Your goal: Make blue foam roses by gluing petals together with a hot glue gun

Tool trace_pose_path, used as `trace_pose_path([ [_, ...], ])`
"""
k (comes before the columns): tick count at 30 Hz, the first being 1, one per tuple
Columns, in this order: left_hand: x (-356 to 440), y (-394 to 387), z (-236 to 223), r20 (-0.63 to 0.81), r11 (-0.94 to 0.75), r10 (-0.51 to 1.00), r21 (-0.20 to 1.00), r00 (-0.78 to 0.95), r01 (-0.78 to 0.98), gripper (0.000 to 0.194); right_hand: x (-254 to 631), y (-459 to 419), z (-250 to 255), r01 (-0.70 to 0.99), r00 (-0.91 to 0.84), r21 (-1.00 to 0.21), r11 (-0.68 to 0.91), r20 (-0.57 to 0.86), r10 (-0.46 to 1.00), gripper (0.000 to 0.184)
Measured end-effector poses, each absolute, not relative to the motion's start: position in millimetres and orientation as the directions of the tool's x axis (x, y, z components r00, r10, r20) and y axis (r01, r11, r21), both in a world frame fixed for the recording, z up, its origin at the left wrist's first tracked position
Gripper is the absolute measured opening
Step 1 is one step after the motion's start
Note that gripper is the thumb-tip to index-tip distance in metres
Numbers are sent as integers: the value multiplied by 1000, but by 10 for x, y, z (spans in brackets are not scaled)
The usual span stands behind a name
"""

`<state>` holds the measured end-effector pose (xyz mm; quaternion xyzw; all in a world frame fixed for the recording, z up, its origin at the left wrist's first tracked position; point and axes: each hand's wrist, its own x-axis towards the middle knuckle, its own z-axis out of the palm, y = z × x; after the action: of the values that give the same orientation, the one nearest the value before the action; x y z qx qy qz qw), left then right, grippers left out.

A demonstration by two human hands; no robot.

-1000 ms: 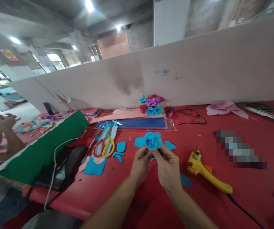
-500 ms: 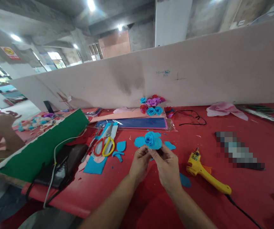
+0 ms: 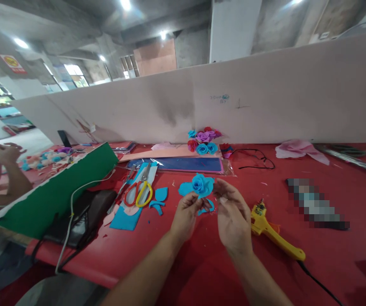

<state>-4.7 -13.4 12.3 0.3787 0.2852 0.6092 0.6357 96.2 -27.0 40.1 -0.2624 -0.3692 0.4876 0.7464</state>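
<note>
A blue paper flower [image 3: 199, 184] with a curled centre is pinched from below between the thumb and fingers of my left hand [image 3: 184, 216]. My right hand [image 3: 234, 217] is off the flower's base, its fingers loosely bent and apart, fingertips close beside the right petal edge. Whether they touch the petal I cannot tell. Beneath and behind the flower lie cut blue paper pieces [image 3: 185, 188]. Another blue petal [image 3: 161, 194] rests to the left. A yellow glue gun [image 3: 278, 240] lies to the right of my right hand.
Scissors [image 3: 144, 194] with red and yellow handles lie on blue paper [image 3: 126, 222] at left. Finished paper flowers [image 3: 204, 137] stand by the white partition [image 3: 122, 106]. A green board [image 3: 58, 199] separates a co-worker's hands [image 3: 7, 155]. A black bag [image 3: 81, 221] and white cable sit nearby.
My right hand has let go of the flower's base and shifted right, its fingers spreading. My left hand keeps hold of the flower, which sits slightly further left.
</note>
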Motion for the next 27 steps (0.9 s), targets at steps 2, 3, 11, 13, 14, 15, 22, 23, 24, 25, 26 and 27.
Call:
trace_pose_path([
  [2,-48,-138,127,88,-25,992,840,91,-542,15,989,-248,433,-558,266,-732,391,289,920,27],
  [3,-49,-141,130,83,-19,992,848,97,-529,15,997,-241,445,-561,270,-732,386,278,922,25],
  [11,-57,-160,127,86,30,975,865,207,-501,17,939,-288,429,-492,198,-825,279,206,958,31],
  [13,-58,-158,121,83,39,973,859,214,-510,19,912,-307,413,-499,171,-827,261,201,965,32],
  [14,-59,-157,119,83,41,973,857,216,-514,19,901,-314,406,-503,170,-824,260,201,965,33],
  [15,-59,-157,119,83,42,973,854,216,-518,19,893,-319,401,-508,176,-820,264,202,964,33],
  [22,-53,-174,152,73,67,971,833,229,-550,16,883,-334,447,-568,159,-786,245,187,969,31],
  [23,-53,-177,155,70,71,971,831,229,-552,17,886,-333,455,-582,154,-778,238,182,971,31],
  [24,-53,-180,156,68,74,971,827,229,-557,17,890,-331,460,-595,150,-768,235,181,972,31],
  [25,-54,-181,156,68,76,971,823,231,-563,17,896,-328,461,-607,150,-758,238,185,971,31],
  [26,-57,-181,155,69,77,970,820,231,-567,17,903,-322,458,-616,152,-749,246,193,969,31],
  [27,-60,-181,154,71,76,971,817,230,-572,17,910,-316,452,-622,159,-739,257,202,966,31],
])
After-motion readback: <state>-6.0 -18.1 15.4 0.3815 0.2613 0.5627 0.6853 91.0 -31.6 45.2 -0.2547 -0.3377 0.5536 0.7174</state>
